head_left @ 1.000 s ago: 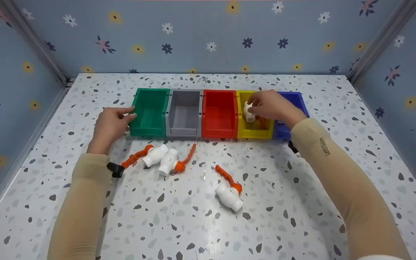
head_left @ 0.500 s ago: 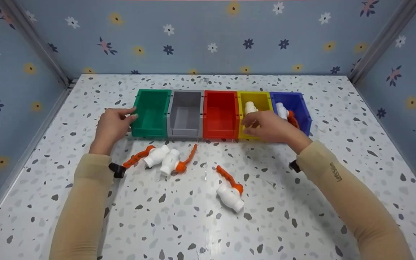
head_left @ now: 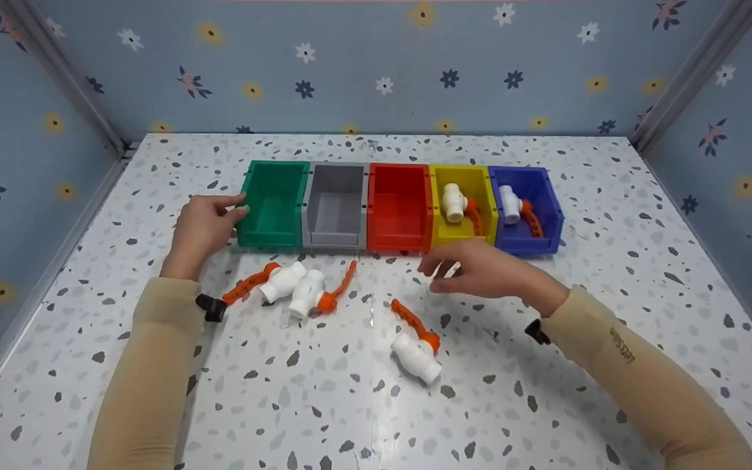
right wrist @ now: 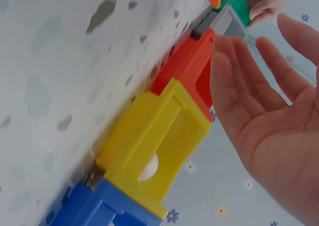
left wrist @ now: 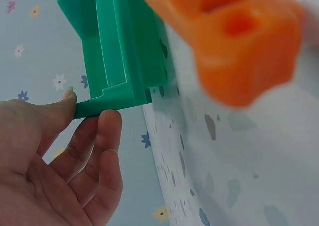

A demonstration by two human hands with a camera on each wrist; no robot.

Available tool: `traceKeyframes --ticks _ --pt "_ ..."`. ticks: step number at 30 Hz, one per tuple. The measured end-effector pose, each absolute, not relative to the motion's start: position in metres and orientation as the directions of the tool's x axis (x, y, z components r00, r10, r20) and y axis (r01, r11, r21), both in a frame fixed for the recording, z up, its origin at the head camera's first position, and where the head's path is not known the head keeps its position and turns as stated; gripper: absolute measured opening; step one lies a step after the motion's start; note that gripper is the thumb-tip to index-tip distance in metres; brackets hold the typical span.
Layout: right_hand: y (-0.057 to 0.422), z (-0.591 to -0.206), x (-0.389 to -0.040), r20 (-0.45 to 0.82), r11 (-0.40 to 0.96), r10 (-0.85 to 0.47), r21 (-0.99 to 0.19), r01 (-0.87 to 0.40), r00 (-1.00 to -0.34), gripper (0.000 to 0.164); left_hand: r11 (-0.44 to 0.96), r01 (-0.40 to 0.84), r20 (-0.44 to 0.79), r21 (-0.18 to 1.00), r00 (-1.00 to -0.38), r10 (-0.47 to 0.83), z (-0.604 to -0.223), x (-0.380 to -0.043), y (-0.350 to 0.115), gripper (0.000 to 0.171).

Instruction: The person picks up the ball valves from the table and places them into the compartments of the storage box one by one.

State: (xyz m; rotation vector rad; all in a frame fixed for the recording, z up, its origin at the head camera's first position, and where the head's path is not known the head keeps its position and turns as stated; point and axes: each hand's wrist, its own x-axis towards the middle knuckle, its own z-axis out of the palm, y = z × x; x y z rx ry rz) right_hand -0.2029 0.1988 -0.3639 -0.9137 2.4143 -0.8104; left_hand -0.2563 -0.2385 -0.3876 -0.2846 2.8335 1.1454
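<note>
Left wrist view: orange handle [left wrist: 244, 54] blurred (top edge crops it too).

A tan, close-fitting left sleeve [head_left: 147, 365] is covering the forearm nearer the table's [head_left: 324, 405] left edge, wrinkling finely. A matching right sleeve [head_left: 657, 385] is bearing dark lettering [head_left: 622, 346], apparently "LetsSlim". Small black blocks [head_left: 211, 307] are jutting from both cuffs.

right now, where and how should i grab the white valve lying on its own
Probably the thick middle of the white valve, from above with the right hand, thumb on the side away from the orange handle: that side is bare, the body lies apart from the other valves, and the handle is thinner.
</note>
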Motion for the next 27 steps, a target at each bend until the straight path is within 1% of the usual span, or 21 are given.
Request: traceKeyframes --ticks 6,10,13,20,27 --pt "0.191 -0.371 -0.185 -0.196 0.529 -0.777 -0.717 -0.453 -0.598 0.032 0.706 -0.177 -0.124 0.686 -0.984 -0.126 -0.389 -0.255 -0.239 0.044" --pt "0.185 -0.376 -0.175 -0.186 0.490 -0.824 -0.707 -0.509 -0.535 0.035 0.700 -0.179 -0.127 0.691 -0.984 -0.125 -0.389 -0.255 -0.240 0.045" --pt "0.183 -0.378 -0.169 -0.197 0.484 -0.842 -0.684 -0.545 -0.502 0.040 0.699 -0.176 -0.126 0.693 -0.984 -0.123 -0.389 -0.255 -0.240 0.044" --pt "0.180 -0.380 -0.156 -0.232 0.494 -0.855 -0.638 -0.591 -0.464 0.051 0.696 -0.175 -0.126 0.696 -0.985 -0.121 -0.389 -0.256 -0.240 0.044" --pt "0.178 -0.381 -0.143 -0.250 0.498 -0.861 -0.585 -0.640 -0.442 0.058 0.697 -0.187 -0.135 0.692 -0.982 -0.129 -0.389 -0.256 -0.240 0.044"
